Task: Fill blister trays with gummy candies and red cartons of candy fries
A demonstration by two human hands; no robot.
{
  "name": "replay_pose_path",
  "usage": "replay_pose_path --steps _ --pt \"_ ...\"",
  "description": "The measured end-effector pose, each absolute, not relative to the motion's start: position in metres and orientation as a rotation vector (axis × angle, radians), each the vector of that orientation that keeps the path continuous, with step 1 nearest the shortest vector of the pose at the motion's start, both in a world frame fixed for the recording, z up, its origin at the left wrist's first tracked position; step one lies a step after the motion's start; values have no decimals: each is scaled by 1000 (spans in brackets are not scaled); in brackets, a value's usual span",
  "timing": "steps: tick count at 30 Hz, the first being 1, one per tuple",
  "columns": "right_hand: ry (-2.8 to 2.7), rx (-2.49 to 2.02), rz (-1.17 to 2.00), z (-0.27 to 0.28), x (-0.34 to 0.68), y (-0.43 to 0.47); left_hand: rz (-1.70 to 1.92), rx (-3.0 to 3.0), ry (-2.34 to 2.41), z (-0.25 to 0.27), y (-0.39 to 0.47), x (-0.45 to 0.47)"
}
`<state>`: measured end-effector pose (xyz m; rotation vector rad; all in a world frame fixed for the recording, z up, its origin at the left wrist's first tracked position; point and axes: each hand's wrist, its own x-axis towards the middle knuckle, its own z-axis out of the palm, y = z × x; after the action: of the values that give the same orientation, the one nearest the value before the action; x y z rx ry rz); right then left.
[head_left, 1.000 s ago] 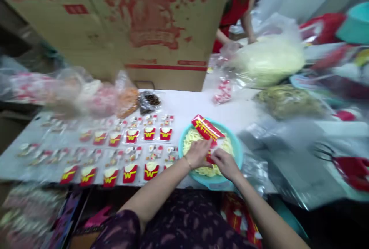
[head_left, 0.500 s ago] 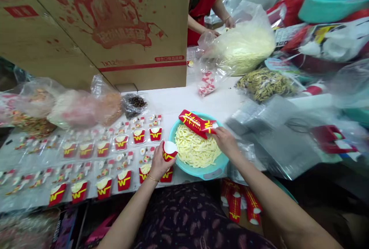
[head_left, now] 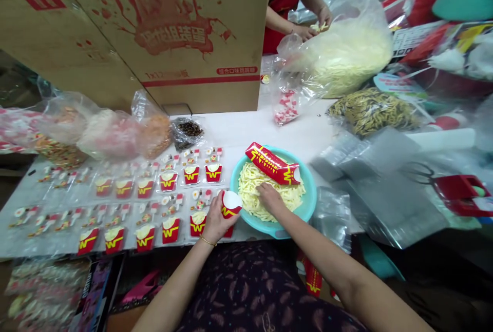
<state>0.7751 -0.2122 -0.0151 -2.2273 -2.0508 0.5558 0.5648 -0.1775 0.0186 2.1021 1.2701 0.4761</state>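
My left hand (head_left: pixel 215 224) grips a small red fry carton (head_left: pixel 230 208) with a yellow W, its white mouth upward, left of the turquoise bowl (head_left: pixel 311 203). Pale yellow fry-shaped pieces (head_left: pixel 250 180) fill the bowl. My right hand (head_left: pixel 271 201) dips into them with its fingers closed on some; the fingertips are partly hidden. A nested stack of red cartons (head_left: pixel 271 162) lies across the bowl's back right side, on the pieces. Beside my left hand are rows of filled cartons (head_left: pixel 170 230) on the table, each near a clear packet of tiny figures (head_left: pixel 169 204).
A tall cardboard box (head_left: pixel 200 88) stands at the back. Bags of small pieces (head_left: pixel 154 134) line its foot. Across the table a person's hands (head_left: pixel 323 16) work by a large bag of pale pieces (head_left: pixel 346 55). Clear plastic sleeves (head_left: pixel 393 193) lie at the right.
My right hand has let go of the carton stack, leaving it on the bowl, and moved left and down into the pieces. My left hand still holds the single carton. The view has shifted slightly.
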Motion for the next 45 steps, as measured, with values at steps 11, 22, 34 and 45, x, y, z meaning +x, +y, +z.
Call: replay_pose_path --steps 11,22,34,45 --pt "-1296 -1967 1071 -14 797 -208 441 2259 1130 25 -164 570" --pt "-1103 -1473 1442 47 790 -211 319 2292 913 20 -160 618" --pt "-1591 -1883 965 45 793 -216 354 2294 1005 15 -167 647" --pt "-1897 -1769 796 51 797 -213 583 2283 850 7 -170 651"
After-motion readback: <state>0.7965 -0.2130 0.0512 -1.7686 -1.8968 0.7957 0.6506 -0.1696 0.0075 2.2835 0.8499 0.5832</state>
